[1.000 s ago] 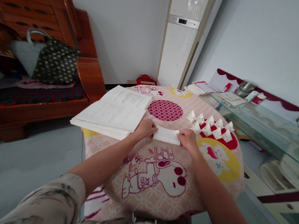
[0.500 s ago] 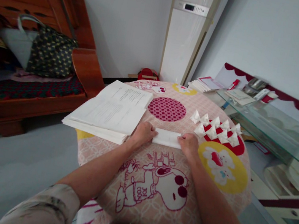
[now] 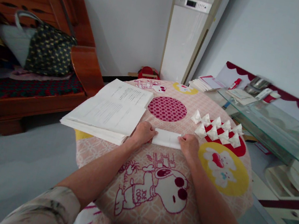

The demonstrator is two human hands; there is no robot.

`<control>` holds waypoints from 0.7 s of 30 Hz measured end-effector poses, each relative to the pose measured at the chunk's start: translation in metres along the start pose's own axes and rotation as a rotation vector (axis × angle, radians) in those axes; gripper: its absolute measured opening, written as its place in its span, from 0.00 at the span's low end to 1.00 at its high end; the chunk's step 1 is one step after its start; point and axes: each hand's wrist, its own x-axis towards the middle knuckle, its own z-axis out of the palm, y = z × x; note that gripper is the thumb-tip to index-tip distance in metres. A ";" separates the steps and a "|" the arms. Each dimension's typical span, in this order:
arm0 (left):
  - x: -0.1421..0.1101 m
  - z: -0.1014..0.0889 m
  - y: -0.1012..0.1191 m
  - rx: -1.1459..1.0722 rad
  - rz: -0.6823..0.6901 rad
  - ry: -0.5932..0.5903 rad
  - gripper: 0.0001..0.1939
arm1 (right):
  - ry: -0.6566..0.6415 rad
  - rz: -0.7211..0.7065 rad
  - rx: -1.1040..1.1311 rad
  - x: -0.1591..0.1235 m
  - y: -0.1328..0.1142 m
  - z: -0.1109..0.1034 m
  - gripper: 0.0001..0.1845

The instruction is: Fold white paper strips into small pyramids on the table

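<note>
A narrow folded strip of white paper point(image 3: 166, 139) lies flat on the cloth-covered round table point(image 3: 147, 204) in front of me. My left hand point(image 3: 144, 133) pinches its left end, and my right hand point(image 3: 189, 145) pinches its right end. Left of my left hand is a thick stack of printed paper sheets point(image 3: 109, 109). Several small folded white paper pieces point(image 3: 213, 132) with pointed tops stand in two rows beyond my right hand.
A glass-topped cabinet point(image 3: 280, 127) adjoins the table on the right, bearing a metal bowl point(image 3: 259, 83) and other small items. Leaflets point(image 3: 206, 83) are piled at the far right edge. A wooden bench point(image 3: 81, 73) with a patterned bag point(image 3: 48, 51) is at left.
The camera view has shifted slightly. Both hands stay at the two ends of the folded paper, with no other visible change.
</note>
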 end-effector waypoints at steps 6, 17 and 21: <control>-0.001 0.000 0.003 0.005 -0.019 0.004 0.16 | 0.010 0.008 0.002 -0.001 -0.001 0.000 0.16; 0.000 0.001 0.002 0.029 -0.010 0.006 0.15 | 0.003 0.013 -0.006 -0.001 -0.002 0.000 0.16; 0.002 0.004 0.000 0.162 0.060 0.080 0.13 | -0.008 0.017 0.001 0.000 -0.003 -0.001 0.16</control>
